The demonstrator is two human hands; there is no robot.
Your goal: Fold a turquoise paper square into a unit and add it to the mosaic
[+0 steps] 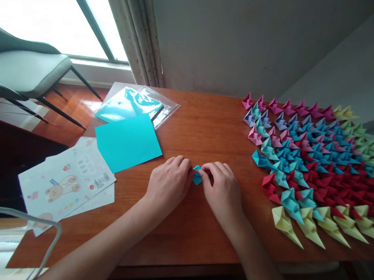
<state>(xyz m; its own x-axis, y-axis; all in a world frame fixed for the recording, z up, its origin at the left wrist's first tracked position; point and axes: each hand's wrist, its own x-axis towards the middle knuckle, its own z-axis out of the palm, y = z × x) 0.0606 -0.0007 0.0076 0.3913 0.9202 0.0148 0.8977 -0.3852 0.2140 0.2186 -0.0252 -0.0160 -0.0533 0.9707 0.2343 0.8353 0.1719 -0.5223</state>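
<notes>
2 hands pinch 1 small blue paper piece, apparently folded.

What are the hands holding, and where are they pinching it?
A small folded blue paper: the left hand pinches its left side, the right hand its right side.

A room, seemingly in a home
Pale patterned fabric curtain, framed glass window, grey padded chair and shiny reddish-brown floor suggest it.
</notes>
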